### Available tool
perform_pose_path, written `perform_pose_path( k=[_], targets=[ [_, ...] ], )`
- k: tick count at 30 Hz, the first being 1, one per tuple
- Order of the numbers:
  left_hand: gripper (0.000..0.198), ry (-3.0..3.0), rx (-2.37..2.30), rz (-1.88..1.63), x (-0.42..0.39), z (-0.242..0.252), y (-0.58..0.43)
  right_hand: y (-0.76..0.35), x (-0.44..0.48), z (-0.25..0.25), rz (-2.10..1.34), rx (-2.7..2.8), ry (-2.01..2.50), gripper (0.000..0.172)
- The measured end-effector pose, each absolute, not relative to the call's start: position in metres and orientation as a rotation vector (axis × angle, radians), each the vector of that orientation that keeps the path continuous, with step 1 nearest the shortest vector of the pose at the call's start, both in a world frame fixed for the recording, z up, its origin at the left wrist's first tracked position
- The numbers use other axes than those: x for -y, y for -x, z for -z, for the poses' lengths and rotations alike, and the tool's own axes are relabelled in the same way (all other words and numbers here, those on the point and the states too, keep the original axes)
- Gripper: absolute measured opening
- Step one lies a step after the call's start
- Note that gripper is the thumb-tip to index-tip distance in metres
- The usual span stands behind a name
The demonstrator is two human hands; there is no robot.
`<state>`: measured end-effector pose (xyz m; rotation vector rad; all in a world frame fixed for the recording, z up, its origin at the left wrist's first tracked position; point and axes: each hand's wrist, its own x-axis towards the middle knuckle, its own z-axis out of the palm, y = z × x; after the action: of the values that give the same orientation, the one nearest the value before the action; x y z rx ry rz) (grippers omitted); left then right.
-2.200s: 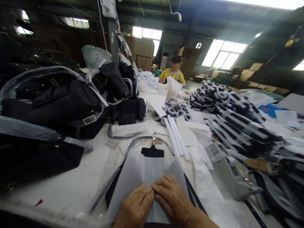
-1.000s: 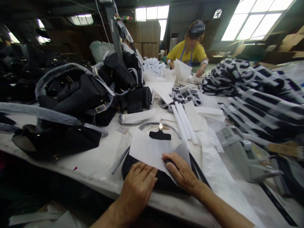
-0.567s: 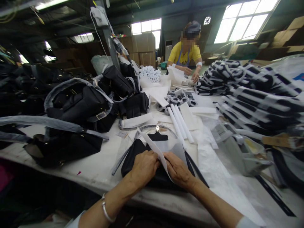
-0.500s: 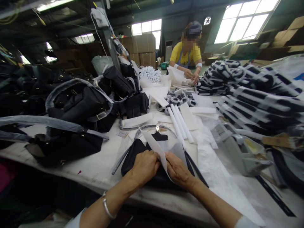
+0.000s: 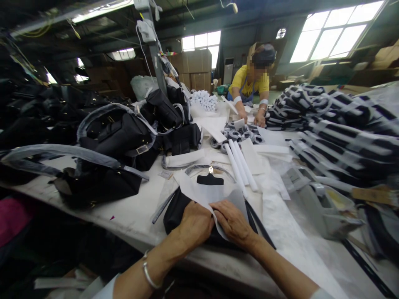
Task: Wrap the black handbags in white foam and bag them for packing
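A flat black bag (image 5: pixel 175 209) lies at the near edge of the white table (image 5: pixel 137 207), partly covered by a sheet of white tissue paper (image 5: pixel 205 193). My left hand (image 5: pixel 196 224) rests on the bag with fingers curled under the paper's edge. My right hand (image 5: pixel 232 222) presses on the same sheet from the right, fingers bent at its fold. A black tab with a metal clasp (image 5: pixel 210 178) sticks out just beyond the paper. A wrapped strap (image 5: pixel 165 203) runs out to the left of the bag.
Black handbags (image 5: pixel 118 141) with wrapped handles are piled at the left. White paper rolls (image 5: pixel 240 166) lie behind the bag. Black-and-white wrapped straps (image 5: pixel 336 133) are heaped at the right. A person in a yellow shirt (image 5: pixel 249 81) works at the far end.
The paper lay flat over the bag; my hands then lifted its left edge and folded it rightwards. It now lies lower, with both hands close together on it. The view shifted slightly.
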<state>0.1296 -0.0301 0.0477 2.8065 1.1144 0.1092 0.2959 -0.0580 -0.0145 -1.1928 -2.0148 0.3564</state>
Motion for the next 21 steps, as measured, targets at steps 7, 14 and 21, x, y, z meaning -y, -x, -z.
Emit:
perform_pose_path(
  k=[7,14,21],
  targets=[
    [0.013,-3.055,-0.709,-0.656,0.051,-0.071,-0.086,-0.294,0.059,0.012,-0.288,2.12,1.171,0.027],
    [0.038,-3.336,-0.789,-0.602,0.032,-0.082,-0.086,-0.29,0.062,0.01,-0.175,2.22,1.197,0.022],
    [0.019,-3.376,-0.618,-0.64,0.033,-0.076,-0.073,-0.291,0.062,0.01,-0.217,2.237,1.207,0.03]
  ],
)
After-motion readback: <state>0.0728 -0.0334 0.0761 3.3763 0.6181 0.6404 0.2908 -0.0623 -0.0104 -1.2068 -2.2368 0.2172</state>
